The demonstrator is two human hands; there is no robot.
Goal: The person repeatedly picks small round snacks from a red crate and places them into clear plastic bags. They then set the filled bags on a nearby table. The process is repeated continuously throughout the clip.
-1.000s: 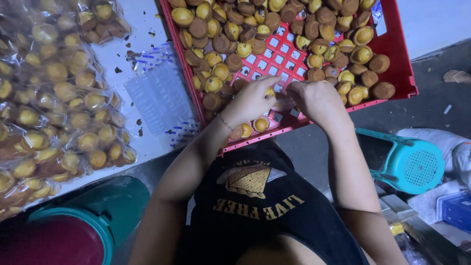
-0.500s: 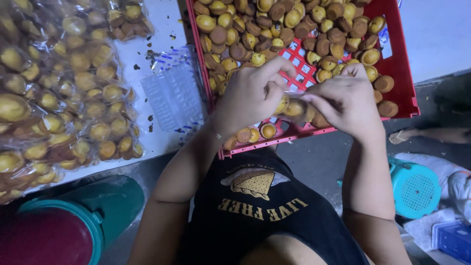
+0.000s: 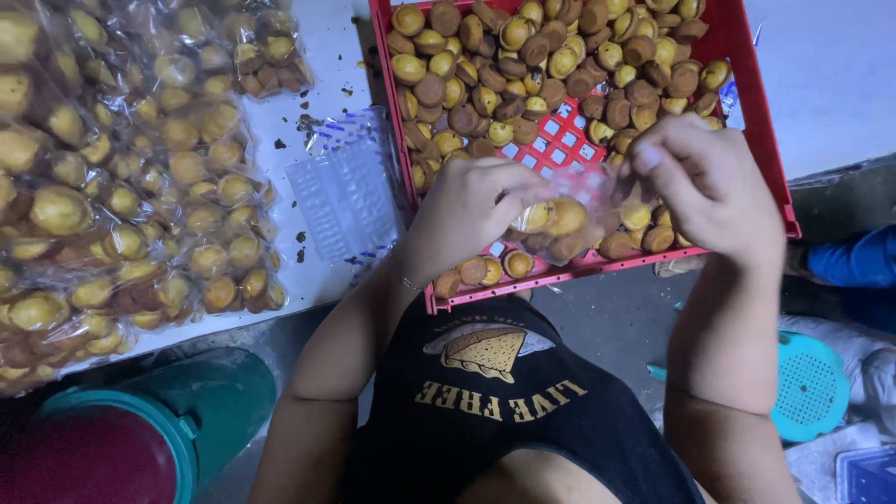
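Both hands hold a small clear plastic bag [image 3: 569, 210] with a few round golden-brown cakes inside, just above the near edge of a red perforated crate [image 3: 761, 140]. My left hand [image 3: 467, 215] grips the bag's left side. My right hand [image 3: 709, 182] pinches its upper right part. The crate holds many loose small cakes [image 3: 523, 65], some yellow, some dark brown, with bare red grid showing in the middle.
Filled clear bags of cakes [image 3: 140, 187] are piled on the white table at left. A stack of empty clear bags [image 3: 345, 191] lies beside the crate among crumbs. A teal bin [image 3: 140, 439] stands lower left, a teal stool [image 3: 807, 387] lower right.
The hands have lifted from the crate's near edge with the small bag between them, and cakes now show inside it. The view has shifted so the crate sits more to the right.
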